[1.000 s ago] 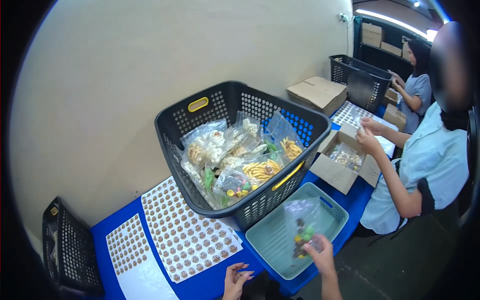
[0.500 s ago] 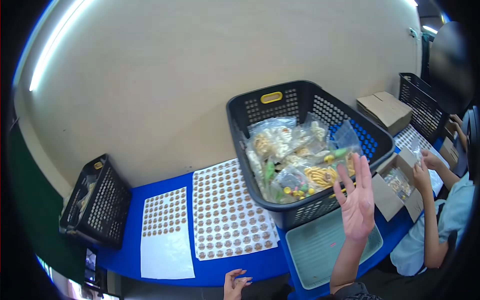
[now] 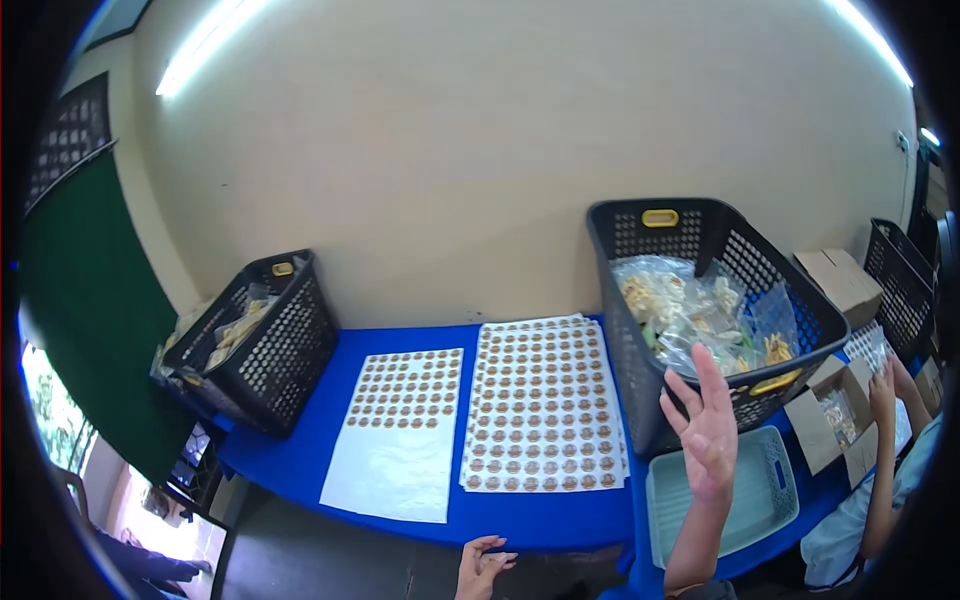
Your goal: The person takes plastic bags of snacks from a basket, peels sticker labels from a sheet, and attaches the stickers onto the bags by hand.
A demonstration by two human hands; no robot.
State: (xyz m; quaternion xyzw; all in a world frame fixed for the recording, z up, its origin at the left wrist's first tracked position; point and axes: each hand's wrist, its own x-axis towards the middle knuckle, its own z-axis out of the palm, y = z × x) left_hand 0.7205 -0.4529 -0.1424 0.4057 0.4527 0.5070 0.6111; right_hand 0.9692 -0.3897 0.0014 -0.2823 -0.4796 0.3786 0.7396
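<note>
My right hand (image 3: 708,440) is raised with its fingers spread and holds nothing; it overlaps the front of the big black basket (image 3: 660,370) and the green tray (image 3: 735,535). Clear bags of snacks (image 3: 690,305) fill that basket's bottom. Low at the frame's bottom edge, my left hand (image 3: 483,566) has bent fingers with the thumb near them; whether something tiny sits between them is too small to tell. Above it lie a stack of round-sticker sheets (image 3: 545,410) and a partly used sticker sheet (image 3: 400,420), its lower part bare.
Another black basket (image 3: 270,350) with bags stands at the left end of the blue table (image 3: 270,445). At right are an open carton (image 3: 835,410), a closed carton (image 3: 838,280), a further basket (image 3: 900,290) and a co-worker's hands (image 3: 890,390).
The view has swung left. The bag of colourful snacks that my right hand held over the green tray has left the hand, which is now raised with spread fingers. My left hand keeps its pose.
</note>
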